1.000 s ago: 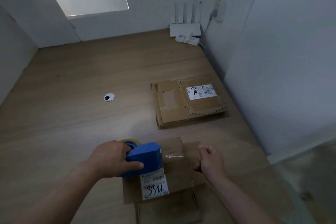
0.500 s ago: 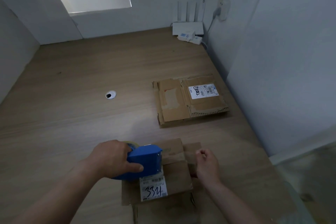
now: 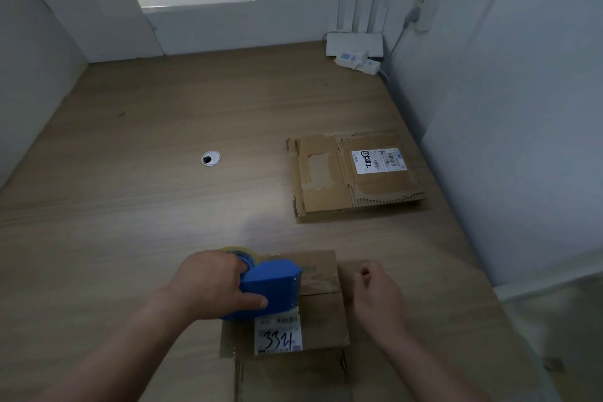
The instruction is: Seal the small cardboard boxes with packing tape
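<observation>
The small cardboard box (image 3: 323, 320) being sealed sits at the lower centre of the frame on the table (image 3: 130, 206), its white label (image 3: 277, 336) facing up. The blue tape dispenser (image 3: 272, 287) rests on the box top, just beside the flap seam, and the left grip (image 3: 208, 284) is wrapped round it. The right grip (image 3: 378, 300) lies curled at the box's right edge; whether it pinches tape I cannot tell. To do this well, I judge, keep the dispenser low and pressed flat, draw it along the seam in one steady pull, and steady the box with the right grip so it does not slide. A second cardboard box (image 3: 326, 199) lies well apart at the middle right. A router (image 3: 354, 44) stands at the upper right.
</observation>
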